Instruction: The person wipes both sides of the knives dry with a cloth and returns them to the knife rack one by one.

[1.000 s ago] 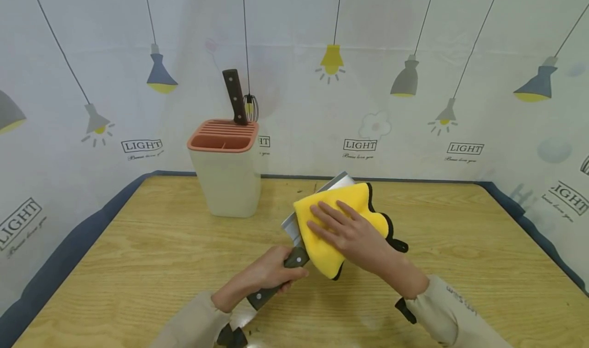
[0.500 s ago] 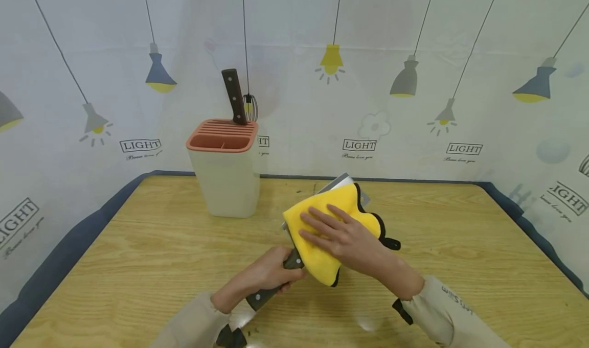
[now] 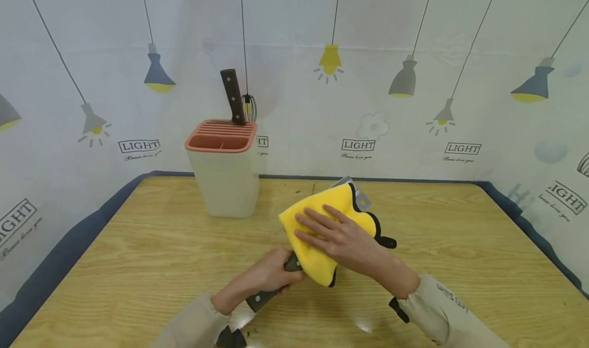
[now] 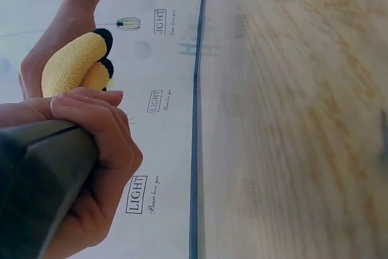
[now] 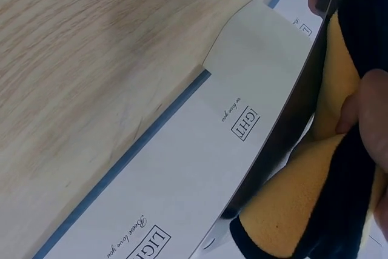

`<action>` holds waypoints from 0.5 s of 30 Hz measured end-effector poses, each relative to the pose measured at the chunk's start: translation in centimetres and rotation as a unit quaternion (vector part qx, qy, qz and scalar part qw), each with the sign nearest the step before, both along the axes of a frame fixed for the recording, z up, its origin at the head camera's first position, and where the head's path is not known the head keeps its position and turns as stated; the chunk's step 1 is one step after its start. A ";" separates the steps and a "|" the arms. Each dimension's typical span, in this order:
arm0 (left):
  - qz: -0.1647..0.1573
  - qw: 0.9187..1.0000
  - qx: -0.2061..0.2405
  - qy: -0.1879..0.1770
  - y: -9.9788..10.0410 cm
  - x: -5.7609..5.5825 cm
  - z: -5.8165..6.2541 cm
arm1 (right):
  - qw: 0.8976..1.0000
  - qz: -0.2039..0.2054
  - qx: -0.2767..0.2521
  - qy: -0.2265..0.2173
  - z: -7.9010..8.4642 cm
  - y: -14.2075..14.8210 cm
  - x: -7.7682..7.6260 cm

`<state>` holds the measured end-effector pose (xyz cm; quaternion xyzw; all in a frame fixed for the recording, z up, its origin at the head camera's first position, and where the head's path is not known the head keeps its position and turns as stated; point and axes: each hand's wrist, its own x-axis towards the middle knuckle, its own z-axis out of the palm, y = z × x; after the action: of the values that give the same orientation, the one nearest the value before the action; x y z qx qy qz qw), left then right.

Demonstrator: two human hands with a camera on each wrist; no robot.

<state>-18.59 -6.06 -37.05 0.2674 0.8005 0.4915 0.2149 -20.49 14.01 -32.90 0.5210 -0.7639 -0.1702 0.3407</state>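
Under right hand [image 3: 338, 238] — yellow cloth [image 3: 315, 262]

A broad-bladed cleaver [image 3: 293, 262] is gripped by its dark, riveted handle in the left hand [image 3: 272, 271], raised above the desk [image 3: 152, 256] and slanted. Its blade is mostly covered by a yellow, black-edged cloth [image 3: 313, 266], pressed by the right hand [image 3: 338, 235]; a holed corner is left exposed.

Plush yellow cloth [image 3: 314, 263] is showing black edging [image 3: 378, 228]; long dark-grey knife handle [image 3: 263, 301], silver rivets [image 3: 257, 298]; flat tan wooden tabletop [image 3: 156, 246], streaky grain.
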 end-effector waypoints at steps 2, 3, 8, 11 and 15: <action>0.000 1.000 -0.004 0.004 0.0 0.0 0.0 | 1.000 0.000 0.002 -0.001 0.1 -0.1 0.0; 0.000 1.000 -0.004 0.005 0.0 0.0 0.0 | 1.000 0.000 0.003 -0.001 0.1 -0.1 0.0; -0.007 1.000 0.003 0.006 0.0 0.0 0.0 | 1.000 -0.006 0.002 -0.004 0.2 -0.2 -0.1; -0.009 1.000 0.006 0.006 -0.1 0.0 0.0 | 1.000 -0.015 -0.001 -0.008 0.1 -0.1 -0.1; -0.001 1.000 0.002 0.002 -0.1 0.1 0.0 | 1.000 -0.024 -0.013 -0.016 0.1 0.3 -0.3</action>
<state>-18.48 -6.11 -37.03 0.2694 0.7997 0.4925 0.2130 -20.74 14.28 -32.78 0.5009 -0.7835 -0.1602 0.3309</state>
